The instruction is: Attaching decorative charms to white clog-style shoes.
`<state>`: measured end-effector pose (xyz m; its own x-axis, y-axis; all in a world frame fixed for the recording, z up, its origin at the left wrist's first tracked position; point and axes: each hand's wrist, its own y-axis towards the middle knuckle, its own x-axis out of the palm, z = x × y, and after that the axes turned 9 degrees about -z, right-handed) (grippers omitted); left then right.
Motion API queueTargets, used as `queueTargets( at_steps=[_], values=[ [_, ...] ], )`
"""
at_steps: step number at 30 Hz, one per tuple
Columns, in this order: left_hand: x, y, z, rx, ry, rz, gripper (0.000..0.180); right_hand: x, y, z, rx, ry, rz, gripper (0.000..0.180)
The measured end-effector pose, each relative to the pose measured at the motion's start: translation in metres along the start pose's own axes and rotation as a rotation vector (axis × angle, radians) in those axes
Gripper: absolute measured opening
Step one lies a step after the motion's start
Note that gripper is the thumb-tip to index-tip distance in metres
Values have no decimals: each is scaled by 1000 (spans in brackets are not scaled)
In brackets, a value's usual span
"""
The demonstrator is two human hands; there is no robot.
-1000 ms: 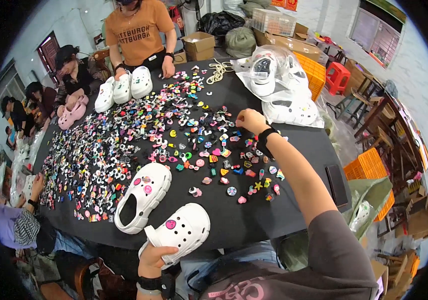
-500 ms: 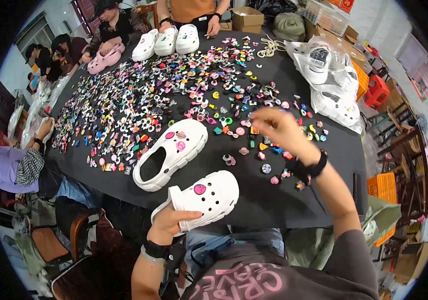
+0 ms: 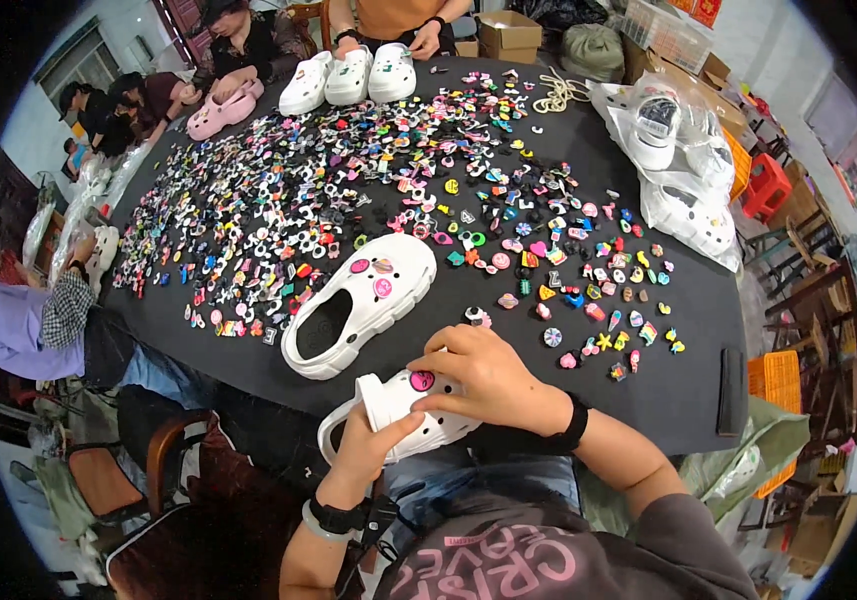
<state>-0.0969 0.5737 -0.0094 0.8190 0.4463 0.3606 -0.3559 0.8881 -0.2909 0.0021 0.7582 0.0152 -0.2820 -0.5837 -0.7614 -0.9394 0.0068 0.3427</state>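
White clog (image 3: 388, 415) lies w/ long axis left-right at table edge, L hand (image 3: 373, 445) cupping its heel, R hand (image 3: 488, 380) fingers pressed together on its pink charm (image 3: 421, 380).

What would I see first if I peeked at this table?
Hundreds of tiny colourful charms spread all over the black table. Near the front edge lies a white clog with pink charms, and right below it both hands, left hand and right hand, hold another white clog.
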Motion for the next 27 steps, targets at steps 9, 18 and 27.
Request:
queueTargets(
  at_steps=[9,18,27],
  values=[
    [-8,-3,-2,7,50,-66,43,4,0,0,60,130,38,39],
    [-13,1,-9,-7,-12,-86,43,8,-2,4,66,113,88,40],
    [-11,-3,-9,8,-56,-111,45,9,-5,-1,30,98,167,32]
  ],
)
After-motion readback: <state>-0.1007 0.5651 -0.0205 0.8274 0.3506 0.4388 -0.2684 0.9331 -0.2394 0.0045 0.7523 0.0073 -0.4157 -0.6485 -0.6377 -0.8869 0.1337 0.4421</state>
